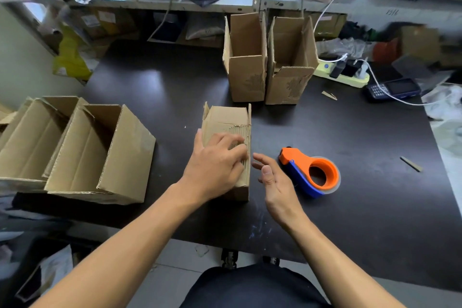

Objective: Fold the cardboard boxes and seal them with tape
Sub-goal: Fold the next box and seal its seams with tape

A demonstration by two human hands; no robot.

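Here, scuffed brown box (226, 121) under pressing left hand (215, 165), right hand (273, 179) relaxed, empty.

Small brown cardboard box (228, 122) lying mid-table, orange-and-blue tape dispenser (311, 172) just right, open boxes (268, 57) upright behind

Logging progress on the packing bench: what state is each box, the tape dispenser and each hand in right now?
Box under the left hand: on its side, flaps folded shut.
Two upright boxes: top flaps open.
Two boxes at left: lying open.
Tape dispenser: resting on the table, untouched.
Left hand: pressing on the box.
Right hand: open, holding nothing.
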